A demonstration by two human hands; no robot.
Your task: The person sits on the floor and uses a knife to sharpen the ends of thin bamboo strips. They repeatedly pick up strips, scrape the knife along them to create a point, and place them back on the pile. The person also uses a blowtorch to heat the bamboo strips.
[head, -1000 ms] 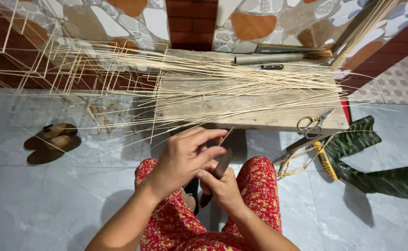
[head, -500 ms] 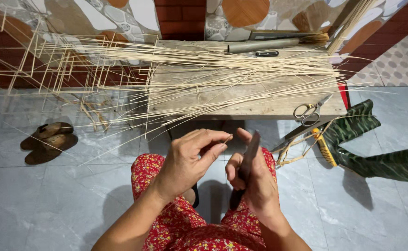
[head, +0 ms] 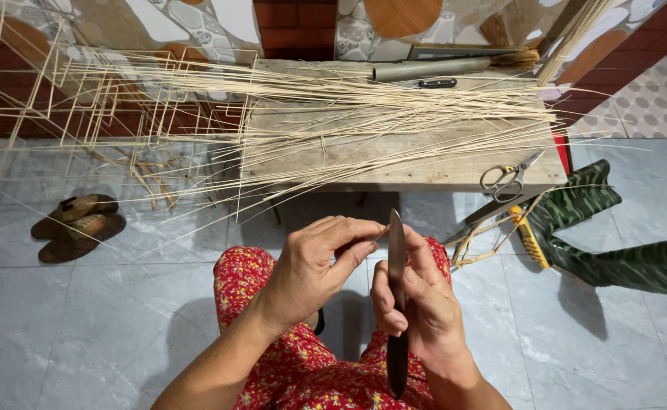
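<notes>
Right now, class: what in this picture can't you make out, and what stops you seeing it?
- Knife handle: head view, wrapped by the right hand.
- Strip in the left hand: head view, too thin, covered by fingertips.
- Green boots: cut off by the right edge.

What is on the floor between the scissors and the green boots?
A yellow-handled tool lies on the grey floor between the scissors and the green boots, seen in the head view.

Thin pale bamboo strips (head: pixel 364 121) lie across the low wooden table (head: pixel 424 171); metal scissors (head: pixel 506 176) at its right front corner. Brown sandals (head: pixel 77 226) on the floor left, green rubber boots (head: pixel 614 243) right.
</notes>
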